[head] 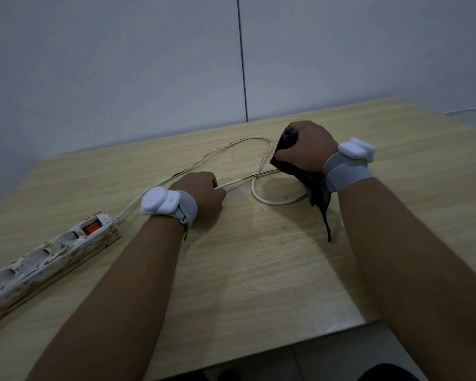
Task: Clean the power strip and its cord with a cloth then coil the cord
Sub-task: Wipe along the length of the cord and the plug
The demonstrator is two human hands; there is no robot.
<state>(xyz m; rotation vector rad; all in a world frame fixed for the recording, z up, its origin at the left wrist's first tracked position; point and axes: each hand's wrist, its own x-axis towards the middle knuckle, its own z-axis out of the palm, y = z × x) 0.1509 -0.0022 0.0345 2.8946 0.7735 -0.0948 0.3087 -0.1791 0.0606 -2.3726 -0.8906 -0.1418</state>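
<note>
A dirty white power strip (41, 259) with a red switch lies at the table's left front. Its white cord (231, 149) runs from the strip's end, loops toward the back and curls into a small loop near the middle. My left hand (201, 191) grips the cord in a fist at the table's centre. My right hand (305, 147) holds a dark cloth (313, 185) bunched around the cord farther back; a tail of cloth hangs down to the table. The cord's plug end is hidden inside the cloth and hand.
The wooden table (259, 270) ends at its front edge near the bottom right, with grey floor below. A grey wall (149, 64) stands right behind the table. Both wrists wear white bands.
</note>
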